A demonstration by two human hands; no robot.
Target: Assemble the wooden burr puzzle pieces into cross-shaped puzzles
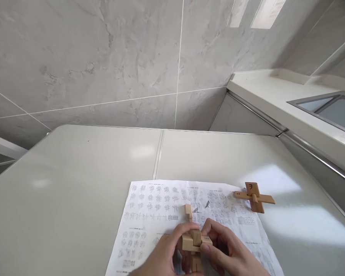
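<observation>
wooden blocks [188, 243], grasped by the fingers of the left hand [167, 248] and right hand [228, 245], are over a printed sheet [153, 224] near a wooden cross [257, 208]; a glossy pale table [74, 199] underneath, grey tiled wall [132, 57] beyond.

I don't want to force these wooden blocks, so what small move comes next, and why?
Perhaps steady the wooden blocks with your left hand and gently test their right end with your right hand: the left clasps one side, and the right pinches that end.
</observation>
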